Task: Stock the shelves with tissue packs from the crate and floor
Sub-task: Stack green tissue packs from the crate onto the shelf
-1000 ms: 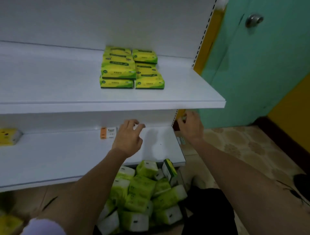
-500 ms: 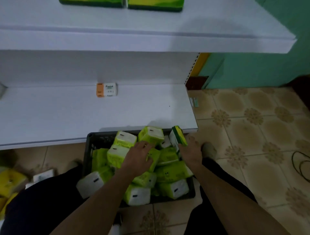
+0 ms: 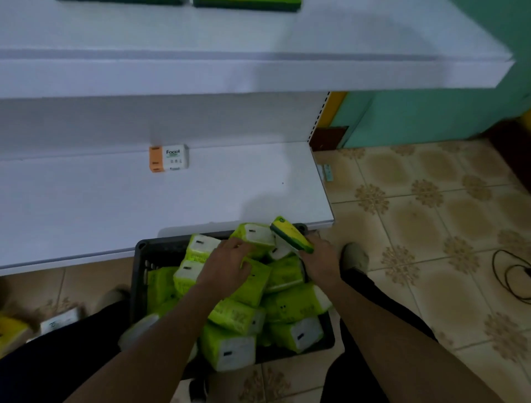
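View down from a person's head as they crouch before white shelving. Both bare forearms reach into a dark crate [image 3: 141, 260] on the floor, heaped with green soft packs [image 3: 290, 305] of tissue.

The left hand [image 3: 225, 266] lies on top of the heap, fingers bent down around one soft pack. It looks like a grip, though the pack is not lifted clear. The right hand [image 3: 320, 260], just right of the left, holds a flat pack [image 3: 290, 233], yellow and green. This pack tilts up from its fingertips at the crate's far right corner.

Just beyond both hands runs the front edge of the lower shelf [image 3: 172, 207]. Well beyond the left hand, an orange and white box [image 3: 168, 158] sits on that shelf near its back. Above is the upper shelf [image 3: 258, 74], with stocked packs [image 3: 247, 3] just showing at the top of the view. Far left of the left hand, loose packs [image 3: 60, 320] lie blurred on the tiled floor [image 3: 431, 259].

The step in hand seems to be picking packs to carry up to a shelf. To do it well:
- Close each hand around the middle of its pack, since soft wrappers are likely to sag and slip.
- Lift straight up so neighbours in the heap do not spill over the rim.
- Clear the shelf's front edge before moving forward.
- Set the packs flat against the back, side by side, leaving room for more.
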Available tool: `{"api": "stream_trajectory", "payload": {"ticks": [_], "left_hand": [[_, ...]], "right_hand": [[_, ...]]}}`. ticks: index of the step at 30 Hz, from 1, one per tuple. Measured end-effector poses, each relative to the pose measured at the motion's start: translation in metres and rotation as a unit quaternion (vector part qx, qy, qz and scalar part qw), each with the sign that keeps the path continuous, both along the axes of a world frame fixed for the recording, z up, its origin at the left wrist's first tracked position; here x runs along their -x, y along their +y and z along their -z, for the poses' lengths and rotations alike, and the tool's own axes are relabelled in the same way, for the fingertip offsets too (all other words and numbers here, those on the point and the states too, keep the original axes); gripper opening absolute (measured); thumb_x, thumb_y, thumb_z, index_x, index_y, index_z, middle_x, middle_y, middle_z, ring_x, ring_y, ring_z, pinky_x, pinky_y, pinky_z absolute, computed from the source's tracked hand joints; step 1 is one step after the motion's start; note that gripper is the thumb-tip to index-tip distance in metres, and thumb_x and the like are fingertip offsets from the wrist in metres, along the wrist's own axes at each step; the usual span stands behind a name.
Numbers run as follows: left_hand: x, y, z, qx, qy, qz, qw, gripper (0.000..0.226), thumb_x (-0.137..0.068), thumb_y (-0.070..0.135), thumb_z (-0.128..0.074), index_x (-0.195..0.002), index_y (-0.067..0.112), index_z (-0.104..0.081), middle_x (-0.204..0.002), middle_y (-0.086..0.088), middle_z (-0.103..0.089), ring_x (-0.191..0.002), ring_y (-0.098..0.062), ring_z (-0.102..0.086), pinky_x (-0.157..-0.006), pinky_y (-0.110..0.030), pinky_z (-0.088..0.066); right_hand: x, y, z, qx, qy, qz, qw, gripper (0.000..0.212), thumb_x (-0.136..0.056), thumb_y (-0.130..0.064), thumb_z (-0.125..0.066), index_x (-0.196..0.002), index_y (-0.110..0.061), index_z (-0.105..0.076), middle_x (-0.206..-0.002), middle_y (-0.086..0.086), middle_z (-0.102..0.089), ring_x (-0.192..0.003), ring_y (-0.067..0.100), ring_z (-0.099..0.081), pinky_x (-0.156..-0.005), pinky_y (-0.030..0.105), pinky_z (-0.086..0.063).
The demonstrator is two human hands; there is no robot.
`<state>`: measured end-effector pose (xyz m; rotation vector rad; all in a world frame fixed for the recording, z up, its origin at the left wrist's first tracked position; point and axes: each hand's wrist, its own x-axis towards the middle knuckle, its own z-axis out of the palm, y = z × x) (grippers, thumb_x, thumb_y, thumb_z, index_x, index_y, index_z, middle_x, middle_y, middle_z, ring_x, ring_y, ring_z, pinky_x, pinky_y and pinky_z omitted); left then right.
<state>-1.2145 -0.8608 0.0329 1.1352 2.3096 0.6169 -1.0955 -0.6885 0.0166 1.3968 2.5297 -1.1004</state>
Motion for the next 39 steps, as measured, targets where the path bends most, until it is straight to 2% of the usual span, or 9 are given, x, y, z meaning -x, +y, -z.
{"api": "stream_trajectory", "payload": {"ticks": [6, 10, 13, 18, 21, 25, 29, 36, 39], "left_hand": [[0.006, -0.005, -0.077, -0.097, -0.01, -0.052, 0.994, 0.068, -0.086, 0.023, -0.059, -0.144, 0.026, -0.022, -0.138, -0.01, -0.039, -0.115, -0.029, -0.051, -0.091, -0.036, -0.043], [-0.003, -0.022, -0.128, -0.165, 0.028, -0.081, 0.983, 0.064, -0.084, 0.025, -0.06, -0.137, 0.022, -0.026, -0.135, -0.004, -0.045, -0.115, -0.024, -0.052, -0.087, -0.037, -0.046], [-0.006, -0.038, -0.16, -0.209, 0.061, -0.088, 0.972, 0.064, -0.082, 0.026, -0.061, -0.136, 0.027, -0.025, -0.129, 0.001, -0.049, -0.111, -0.02, -0.054, -0.082, -0.033, -0.046], [-0.014, -0.055, -0.21, -0.209, 0.167, -0.073, 0.961, 0.065, -0.087, 0.03, -0.056, -0.143, 0.033, -0.023, -0.13, -0.001, -0.043, -0.115, -0.018, -0.049, -0.08, -0.028, -0.036], [-0.02, -0.063, -0.235, -0.213, 0.199, -0.078, 0.953, 0.058, -0.088, 0.032, -0.052, -0.141, 0.031, -0.03, -0.134, 0.003, -0.041, -0.122, -0.015, -0.043, -0.081, -0.026, -0.034], [-0.019, -0.064, -0.257, -0.266, 0.196, -0.057, 0.942, 0.065, -0.073, 0.037, -0.042, -0.136, 0.023, -0.039, -0.135, -0.001, -0.044, -0.123, -0.02, -0.043, -0.094, -0.028, -0.037], [-0.01, -0.057, -0.274, -0.278, 0.225, -0.034, 0.933, 0.076, -0.066, 0.05, -0.028, -0.137, 0.024, -0.039, -0.136, -0.002, -0.045, -0.124, -0.021, -0.042, -0.098, -0.03, -0.036], [0.023, -0.03, -0.291, -0.249, 0.257, -0.006, 0.934, 0.067, -0.074, 0.039, -0.039, -0.14, 0.028, -0.035, -0.141, 0.0, -0.044, -0.125, -0.02, -0.041, -0.098, -0.031, -0.033], [0.042, -0.014, -0.292, -0.234, 0.256, 0.002, 0.938, 0.067, -0.074, 0.036, -0.041, -0.141, 0.029, -0.034, -0.142, -0.002, -0.043, -0.126, -0.023, -0.04, -0.099, -0.033, -0.033]], "right_hand": [[0.012, -0.031, -0.094, -0.026, 0.145, -0.038, 0.988, 0.041, -0.082, 0.002, -0.062, -0.121, -0.01, -0.059, -0.125, 0.013, -0.057, -0.115, 0.03, -0.053, -0.096, 0.035, -0.044], [0.012, -0.062, -0.148, -0.014, 0.239, -0.002, 0.971, 0.041, -0.07, -0.009, -0.066, -0.104, -0.027, -0.057, -0.112, 0.006, -0.053, -0.102, 0.032, -0.056, -0.08, 0.042, -0.051], [0.011, -0.079, -0.18, -0.029, 0.307, -0.003, 0.951, 0.045, -0.063, -0.022, -0.066, -0.096, -0.047, -0.048, -0.121, 0.007, -0.048, -0.108, 0.025, -0.051, -0.087, 0.042, -0.049], [0.005, -0.099, -0.237, -0.054, 0.365, -0.031, 0.929, 0.057, -0.077, -0.007, -0.07, -0.122, -0.032, -0.046, -0.122, -0.003, -0.05, -0.114, 0.016, -0.048, -0.094, 0.034, -0.043], [0.0, -0.104, -0.264, -0.076, 0.381, -0.023, 0.921, 0.068, -0.077, -0.011, -0.072, -0.136, -0.024, -0.042, -0.13, 0.005, -0.049, -0.12, 0.021, -0.048, -0.1, 0.042, -0.044], [-0.001, -0.101, -0.292, -0.111, 0.354, -0.021, 0.928, 0.062, -0.08, -0.011, -0.071, -0.137, -0.015, -0.045, -0.13, 0.012, -0.044, -0.123, 0.023, -0.043, -0.101, 0.026, -0.035], [0.007, -0.088, -0.315, -0.147, 0.359, -0.018, 0.921, 0.054, -0.081, -0.009, -0.069, -0.132, -0.014, -0.051, -0.13, 0.013, -0.052, -0.123, 0.026, -0.047, -0.104, 0.035, -0.038], [0.03, -0.054, -0.336, -0.153, 0.371, -0.014, 0.916, 0.046, -0.087, -0.008, -0.064, -0.131, -0.015, -0.053, -0.128, 0.008, -0.057, -0.101, 0.016, -0.053, -0.082, 0.011, -0.036], [0.048, -0.034, -0.337, -0.179, 0.358, -0.022, 0.916, 0.045, -0.088, -0.012, -0.063, -0.131, -0.016, -0.053, -0.124, 0.011, -0.06, -0.097, 0.019, -0.054, -0.076, 0.014, -0.036]]}}
